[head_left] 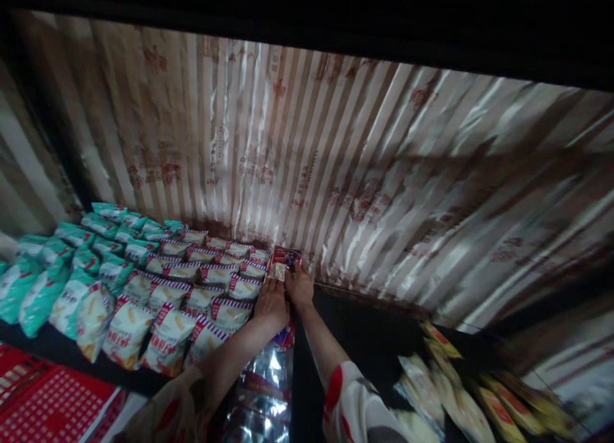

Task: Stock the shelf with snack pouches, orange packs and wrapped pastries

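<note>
Here, both hands [272, 304] touch a red packet [283, 256] side by side, grip unclear.

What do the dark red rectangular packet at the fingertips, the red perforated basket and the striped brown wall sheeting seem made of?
Dark red rectangular packet: perhaps film or card; printed, finish too blurred to tell.
Red perforated basket: probably moulded plastic, given its regular holes; finish unclear.
Striped brown wall sheeting: thin, shiny plastic or foil, from its creases and bright streaks.
</note>
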